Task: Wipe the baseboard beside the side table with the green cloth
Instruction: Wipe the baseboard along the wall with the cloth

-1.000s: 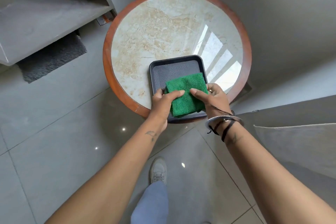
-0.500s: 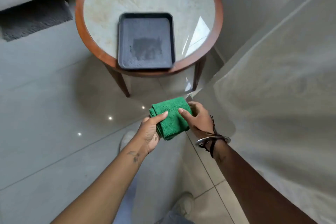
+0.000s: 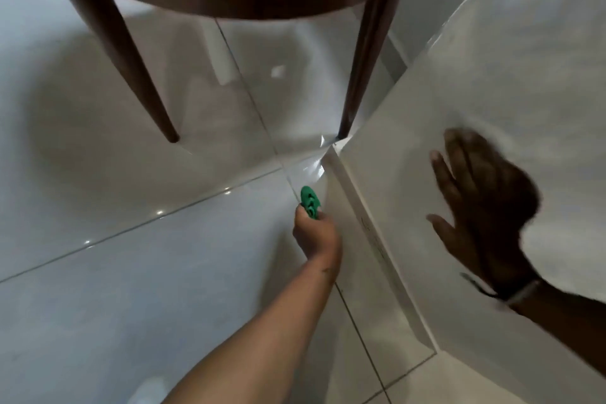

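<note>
Head view: left hand (image 3: 316,233) clenched around green cloth (image 3: 310,202) beside baseboard (image 3: 367,223); right hand (image 3: 482,207) splayed flat on wall (image 3: 492,59).

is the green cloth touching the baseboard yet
Cannot tell. In the head view the green cloth, bunched in the left hand, sits right at the baseboard, but blur hides any contact or gap.

Glossy pale grey floor tiles (image 3: 131,289) with thin dark grout lines mirror small points of light. A white wall (image 3: 524,59), perhaps faintly veined though blurred, rises on the right beyond two tapered brown wooden legs (image 3: 108,39).
</note>
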A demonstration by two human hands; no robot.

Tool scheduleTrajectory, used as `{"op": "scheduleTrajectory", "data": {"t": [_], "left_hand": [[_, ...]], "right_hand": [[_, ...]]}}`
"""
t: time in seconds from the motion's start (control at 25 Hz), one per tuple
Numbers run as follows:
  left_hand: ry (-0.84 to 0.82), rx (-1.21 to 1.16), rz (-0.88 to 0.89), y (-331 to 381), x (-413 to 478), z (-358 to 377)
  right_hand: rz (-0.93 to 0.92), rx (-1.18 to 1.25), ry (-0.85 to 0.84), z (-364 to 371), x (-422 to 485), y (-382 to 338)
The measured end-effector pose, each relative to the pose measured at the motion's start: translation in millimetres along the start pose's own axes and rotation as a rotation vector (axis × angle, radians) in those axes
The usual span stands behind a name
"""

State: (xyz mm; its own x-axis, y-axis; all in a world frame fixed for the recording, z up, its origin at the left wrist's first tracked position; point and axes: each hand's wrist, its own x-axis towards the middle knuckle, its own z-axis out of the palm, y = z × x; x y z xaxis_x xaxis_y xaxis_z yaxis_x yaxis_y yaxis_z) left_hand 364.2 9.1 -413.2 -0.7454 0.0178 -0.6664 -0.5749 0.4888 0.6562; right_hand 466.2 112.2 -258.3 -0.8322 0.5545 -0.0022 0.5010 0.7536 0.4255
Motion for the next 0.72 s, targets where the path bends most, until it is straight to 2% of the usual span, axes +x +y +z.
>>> {"op": "scheduleTrajectory", "data": {"t": [0.12, 0.2, 0.4, 0.6, 0.72], "left_hand": [[-0.111, 0.01, 0.038, -31.0, 11.5, 59.9], [-0.172, 0.001, 0.053, -47.9, 5.4, 82.9], [-0.247, -0.122, -0.032, -70.4, -8.9, 109.7], [-0.562, -0.408, -0.197, -97.1, -9.0, 131.0], [-0.669, -0.357, -0.05, -124.1, -0.2, 131.2]], "right_hand": [[-0.062, -0.472, -0.247, 21.4, 4.8, 0.1], [-0.099, -0.612, -0.247, 21.4, 9.2, -1.8], [-0.116, -0.585, -0.261, 11.7, 2.0, 10.3], [-0.156, -0.731, -0.182, 25.4, -9.9, 17.4], [-0.161, -0.813, -0.106, 38.4, -10.5, 22.5]]}}
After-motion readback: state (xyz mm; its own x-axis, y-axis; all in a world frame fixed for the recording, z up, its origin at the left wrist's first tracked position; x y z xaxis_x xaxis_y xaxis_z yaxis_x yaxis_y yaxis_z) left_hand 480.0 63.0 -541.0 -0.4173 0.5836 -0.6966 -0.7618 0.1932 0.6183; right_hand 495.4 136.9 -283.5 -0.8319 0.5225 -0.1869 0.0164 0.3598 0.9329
